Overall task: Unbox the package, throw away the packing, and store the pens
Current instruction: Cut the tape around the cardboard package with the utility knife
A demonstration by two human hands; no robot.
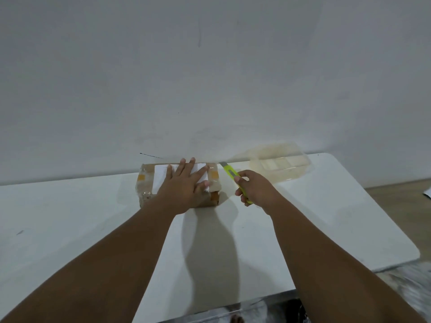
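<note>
A small brown cardboard package point(145, 183), wrapped in clear tape with a white label on top, lies on the white table point(70, 217) near the wall. My left hand point(184, 185) rests flat on its top, fingers spread. My right hand point(254, 187) is closed around a yellow utility knife point(231, 172). The knife's blade end points up and left, close to the package's right end. No pens are visible.
A clear plastic compartment box point(279, 164) stands at the back right of the table, against the grey wall. The table's rounded right edge drops to a wooden floor point(401, 201). A dark mark point(19, 232) shows on the table's left side.
</note>
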